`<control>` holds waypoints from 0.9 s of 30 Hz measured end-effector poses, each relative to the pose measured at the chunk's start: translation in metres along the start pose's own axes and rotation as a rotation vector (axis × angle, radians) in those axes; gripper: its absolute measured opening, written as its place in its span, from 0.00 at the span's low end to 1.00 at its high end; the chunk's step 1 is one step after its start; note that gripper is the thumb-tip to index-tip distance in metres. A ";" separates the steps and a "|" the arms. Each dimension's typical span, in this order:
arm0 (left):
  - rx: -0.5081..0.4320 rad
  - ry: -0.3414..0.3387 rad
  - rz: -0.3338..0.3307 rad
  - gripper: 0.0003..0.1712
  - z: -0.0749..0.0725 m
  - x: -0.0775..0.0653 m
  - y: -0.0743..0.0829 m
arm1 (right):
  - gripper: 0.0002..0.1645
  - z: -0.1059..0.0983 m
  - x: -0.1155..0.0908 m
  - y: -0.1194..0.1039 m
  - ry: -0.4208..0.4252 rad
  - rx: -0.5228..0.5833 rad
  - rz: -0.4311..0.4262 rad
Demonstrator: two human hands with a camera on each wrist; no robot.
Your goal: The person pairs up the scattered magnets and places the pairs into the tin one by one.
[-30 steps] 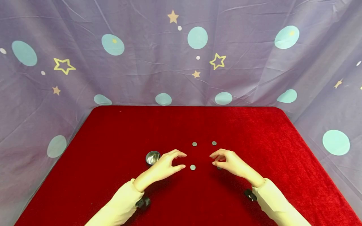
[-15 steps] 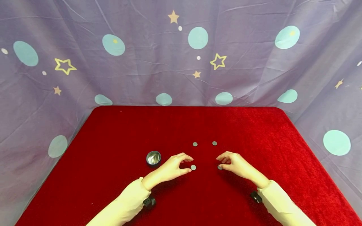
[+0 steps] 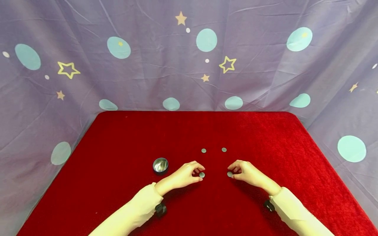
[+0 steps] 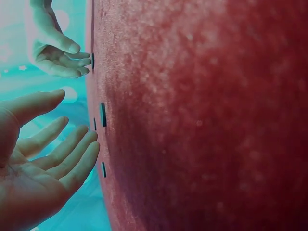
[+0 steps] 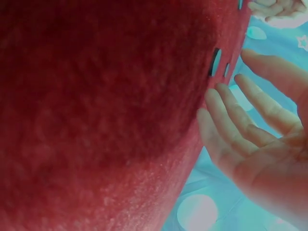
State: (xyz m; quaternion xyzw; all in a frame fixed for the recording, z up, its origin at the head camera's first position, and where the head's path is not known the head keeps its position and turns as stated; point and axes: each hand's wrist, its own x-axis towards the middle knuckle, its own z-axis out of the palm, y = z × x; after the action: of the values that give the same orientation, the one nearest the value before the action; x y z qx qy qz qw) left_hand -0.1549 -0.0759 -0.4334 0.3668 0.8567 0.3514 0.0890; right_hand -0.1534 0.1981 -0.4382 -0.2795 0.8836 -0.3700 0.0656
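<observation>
In the head view my left hand (image 3: 186, 174) hovers low over the red cloth, its thumb and bent fingers on either side of a small pale round disc (image 3: 202, 175). My right hand (image 3: 246, 172) mirrors it at a second disc (image 3: 230, 174), with the thumb tip at its edge. Both wrist views show the fingers spread and gently bent, with a gap to the nearest disc (image 4: 103, 114) by the left hand and to another disc (image 5: 216, 62) by the right. Two more discs lie farther back, one on the left (image 3: 203, 150) and one on the right (image 3: 224, 149).
A small round metal tin (image 3: 160, 166) with a dark outside stands left of my left hand. Red plush cloth (image 3: 133, 137) covers the table. Behind and beside it hangs a purple curtain (image 3: 153, 65) with stars and dots.
My left hand has moved right and down to the near left disc, uncovering the tin. My right hand has shifted slightly right and down to the near right disc. The discs have not moved.
</observation>
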 end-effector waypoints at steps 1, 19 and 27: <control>0.003 -0.003 -0.004 0.17 0.001 0.001 -0.001 | 0.12 0.000 0.000 0.000 -0.006 0.002 0.000; 0.084 -0.069 -0.037 0.16 0.007 0.010 -0.010 | 0.11 0.008 0.006 0.007 -0.011 -0.127 -0.054; 0.119 -0.085 -0.038 0.14 0.009 0.014 -0.012 | 0.10 0.008 0.006 0.008 -0.005 -0.120 -0.038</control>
State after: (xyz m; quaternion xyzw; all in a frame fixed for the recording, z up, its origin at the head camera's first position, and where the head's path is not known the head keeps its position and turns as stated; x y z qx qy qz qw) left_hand -0.1686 -0.0671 -0.4465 0.3698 0.8784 0.2821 0.1100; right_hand -0.1592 0.1940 -0.4490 -0.3005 0.8985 -0.3170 0.0438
